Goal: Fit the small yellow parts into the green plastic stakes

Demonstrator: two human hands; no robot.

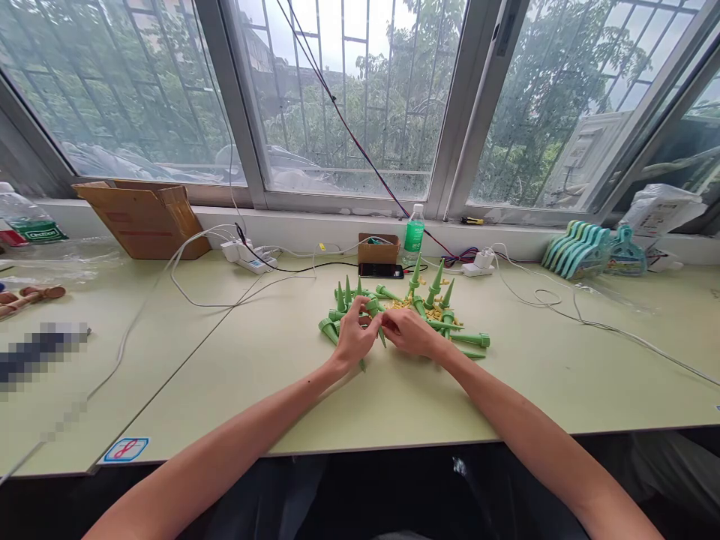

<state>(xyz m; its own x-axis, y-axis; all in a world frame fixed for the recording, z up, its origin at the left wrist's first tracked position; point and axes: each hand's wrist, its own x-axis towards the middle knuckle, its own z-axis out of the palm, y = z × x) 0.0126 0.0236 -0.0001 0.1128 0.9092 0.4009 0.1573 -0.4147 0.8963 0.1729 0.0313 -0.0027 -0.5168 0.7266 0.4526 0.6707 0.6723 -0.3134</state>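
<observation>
My left hand (355, 335) is closed around a green plastic plant watering spike (373, 305), its wide capped end up and its thin tip slanting down. Pressed close against it, my right hand (409, 331) has its fingers pinched together; whatever they hold is hidden. More green spikes (435, 287) surround both hands, some standing point up and others lying on their sides. Small yellow pieces (398, 303) are scattered among them, mostly beyond my right hand.
Behind the spikes are a small cardboard box (379, 249), a dark phone (381, 271) and a green-labelled bottle (415, 232). Cables run to power strips (254, 259) on the pale table (236, 360). A big carton (140, 221) stands left; turquoise plastic items (577, 251) stand right.
</observation>
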